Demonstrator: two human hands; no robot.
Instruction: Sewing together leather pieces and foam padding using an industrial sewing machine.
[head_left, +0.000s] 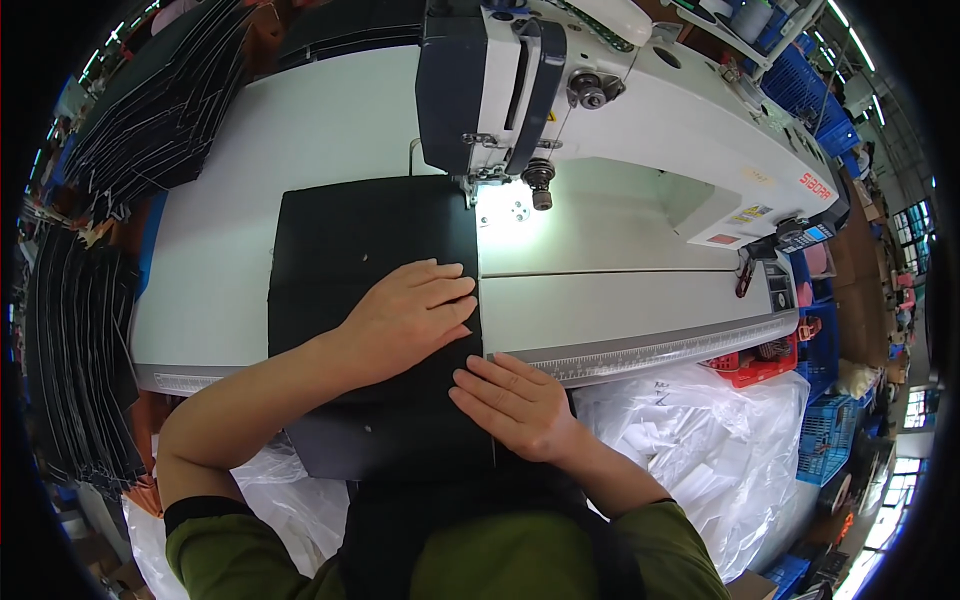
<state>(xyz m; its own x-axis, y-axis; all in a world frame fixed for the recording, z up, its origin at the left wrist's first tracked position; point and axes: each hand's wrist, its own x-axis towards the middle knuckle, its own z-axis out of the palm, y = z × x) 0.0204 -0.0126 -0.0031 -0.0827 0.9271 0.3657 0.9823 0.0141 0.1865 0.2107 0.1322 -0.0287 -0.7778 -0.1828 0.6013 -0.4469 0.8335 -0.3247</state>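
Cloth (350, 235), black — seems light, pliant, low-slip | left hand (412, 305), far: flat on it, unclenched | right hand (522, 405), near: likewise | best hold — right edge

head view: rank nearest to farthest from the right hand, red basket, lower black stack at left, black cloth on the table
1. Black cloth, partly under the right hand
2. Red basket, off to the right
3. Lower black stack, far left
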